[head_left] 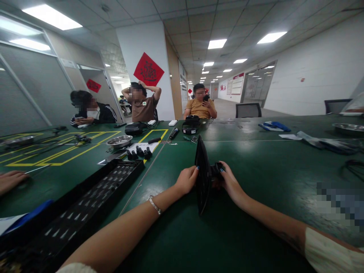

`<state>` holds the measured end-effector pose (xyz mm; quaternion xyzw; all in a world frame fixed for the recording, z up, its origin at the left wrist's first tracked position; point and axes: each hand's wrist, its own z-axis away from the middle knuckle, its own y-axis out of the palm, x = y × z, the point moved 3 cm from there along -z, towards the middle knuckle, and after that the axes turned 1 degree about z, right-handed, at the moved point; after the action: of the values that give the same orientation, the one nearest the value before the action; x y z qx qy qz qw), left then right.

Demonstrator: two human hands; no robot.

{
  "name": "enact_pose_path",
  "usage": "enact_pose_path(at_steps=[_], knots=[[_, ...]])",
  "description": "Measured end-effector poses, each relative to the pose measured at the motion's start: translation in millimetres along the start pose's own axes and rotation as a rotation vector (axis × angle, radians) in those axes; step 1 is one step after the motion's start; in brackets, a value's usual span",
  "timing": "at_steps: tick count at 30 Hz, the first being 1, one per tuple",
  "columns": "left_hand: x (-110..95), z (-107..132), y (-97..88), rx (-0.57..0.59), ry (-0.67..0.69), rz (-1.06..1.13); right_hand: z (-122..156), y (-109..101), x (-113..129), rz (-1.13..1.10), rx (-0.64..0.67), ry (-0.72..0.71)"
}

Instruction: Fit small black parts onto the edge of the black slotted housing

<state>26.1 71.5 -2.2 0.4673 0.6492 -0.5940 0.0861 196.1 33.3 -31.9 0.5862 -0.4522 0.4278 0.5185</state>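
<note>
In front of me a flat black panel (203, 176) stands on edge above the table, seen nearly side-on, with a black knob-like mount (216, 170) sticking out of its right face. My left hand (187, 179) grips the panel from the left, thumb against its face. The mount is held by my right hand (229, 182), its fingers wrapped round it and partly hidden. What kind of device the panel belongs to I cannot tell. Left of my left forearm lies a long black tray (93, 203) with rows of small slots.
Several black cylindrical parts (139, 152) and a metal bowl (119, 141) stand beyond the tray. Headset-like black devices (191, 125) lie at the table's far side, where people sit. Another person's hand (13, 181) rests at far left. Blue-and-white packets (274, 126) lie right.
</note>
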Motion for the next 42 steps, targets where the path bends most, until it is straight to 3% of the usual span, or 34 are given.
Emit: enact_pose_path(at_steps=[42], knots=[[3.1, -0.2, 0.8, 0.010, -0.020, -0.072, 0.7, 1.1, 2.1, 0.000, -0.015, 0.015]])
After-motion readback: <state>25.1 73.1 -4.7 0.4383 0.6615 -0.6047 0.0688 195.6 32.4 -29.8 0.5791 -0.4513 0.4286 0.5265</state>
